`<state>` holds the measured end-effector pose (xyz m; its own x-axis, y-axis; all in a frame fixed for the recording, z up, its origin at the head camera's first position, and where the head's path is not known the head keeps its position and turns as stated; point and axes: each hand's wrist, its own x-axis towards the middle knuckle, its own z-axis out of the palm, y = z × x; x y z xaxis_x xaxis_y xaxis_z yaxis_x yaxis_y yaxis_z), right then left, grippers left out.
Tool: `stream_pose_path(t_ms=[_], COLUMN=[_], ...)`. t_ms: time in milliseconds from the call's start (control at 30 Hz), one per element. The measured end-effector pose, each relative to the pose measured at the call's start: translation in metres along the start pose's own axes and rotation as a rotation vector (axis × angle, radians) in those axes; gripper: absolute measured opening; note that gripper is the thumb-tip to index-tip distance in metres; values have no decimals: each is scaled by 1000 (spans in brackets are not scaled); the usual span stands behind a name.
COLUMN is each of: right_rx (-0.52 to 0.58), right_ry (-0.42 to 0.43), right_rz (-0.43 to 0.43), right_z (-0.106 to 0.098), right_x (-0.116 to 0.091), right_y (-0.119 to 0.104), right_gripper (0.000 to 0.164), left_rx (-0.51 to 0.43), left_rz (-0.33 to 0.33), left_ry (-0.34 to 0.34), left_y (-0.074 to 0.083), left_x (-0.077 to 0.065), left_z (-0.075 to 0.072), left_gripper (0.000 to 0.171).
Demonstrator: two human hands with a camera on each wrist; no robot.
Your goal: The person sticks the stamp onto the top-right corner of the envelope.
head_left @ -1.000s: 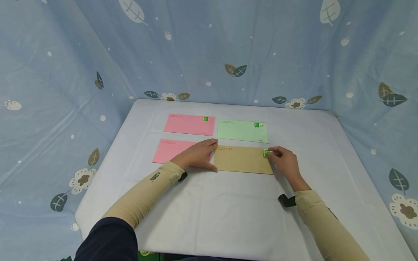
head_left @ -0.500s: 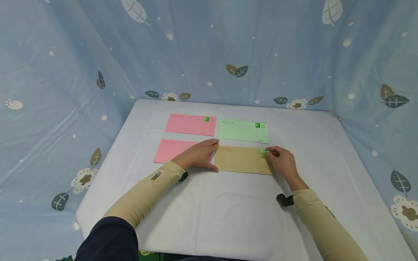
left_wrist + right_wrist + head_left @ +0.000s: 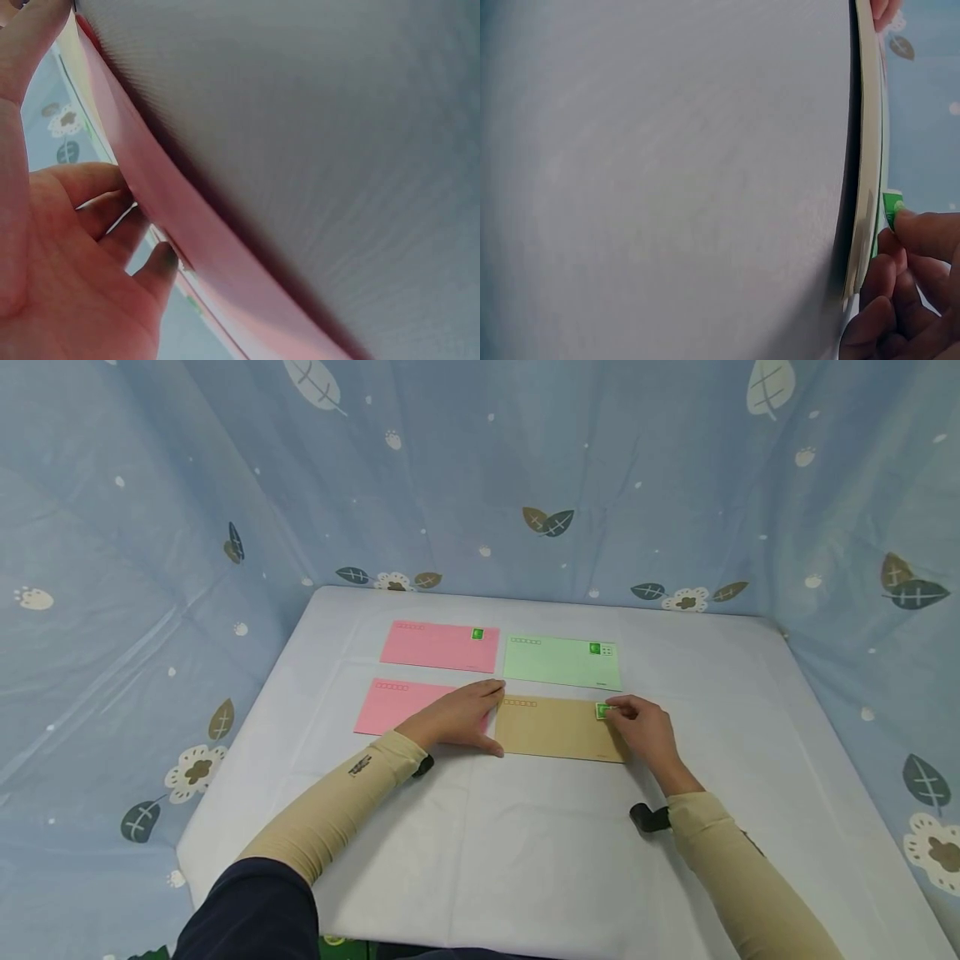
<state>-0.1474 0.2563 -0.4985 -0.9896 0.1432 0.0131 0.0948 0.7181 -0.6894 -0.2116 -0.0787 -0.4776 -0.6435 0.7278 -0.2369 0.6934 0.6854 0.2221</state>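
Observation:
Between thumb and fingertips my right hand (image 3: pixel 643 728) pinches a small green stamp (image 3: pixel 602 711) at the upper right corner of a tan envelope (image 3: pixel 555 731). In the right wrist view the stamp (image 3: pixel 892 205) stands tilted, a little off the envelope's surface. My left hand (image 3: pixel 461 714) lies with fingers and thumb spread over the right part of the near pink envelope (image 3: pixel 397 706), its fingertips and thumb tip reaching the tan envelope's left edge. The left wrist view shows that hand (image 3: pixel 90 262) against the pink envelope, its fingers only slightly bent.
Behind lie a second pink envelope (image 3: pixel 435 647) and a light green envelope (image 3: pixel 555 662), each bearing a green stamp near its upper right corner. All rest on a white-covered table (image 3: pixel 525 852). A blue patterned curtain (image 3: pixel 450 468) surrounds the table's back and sides.
The right hand has moved slightly left with the stamp, bringing it further in over the tan envelope's corner. The left hand has stayed in place; the head view has shifted a little.

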Motion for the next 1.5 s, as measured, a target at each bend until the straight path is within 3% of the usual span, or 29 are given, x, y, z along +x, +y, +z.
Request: stream_pose_path(t_ms=[767, 1500], right_rx=[-82, -81], right_ry=[-35, 4], right_rz=[-6, -23], right_z=[4, 7], right_x=[4, -1], right_y=[1, -2], right_gripper=[26, 26], left_rx=[5, 6], left_rz=[12, -1], left_ry=[3, 2], left_y=[2, 0], left_x=[0, -1], left_z=[-2, 3], left_gripper=[120, 122])
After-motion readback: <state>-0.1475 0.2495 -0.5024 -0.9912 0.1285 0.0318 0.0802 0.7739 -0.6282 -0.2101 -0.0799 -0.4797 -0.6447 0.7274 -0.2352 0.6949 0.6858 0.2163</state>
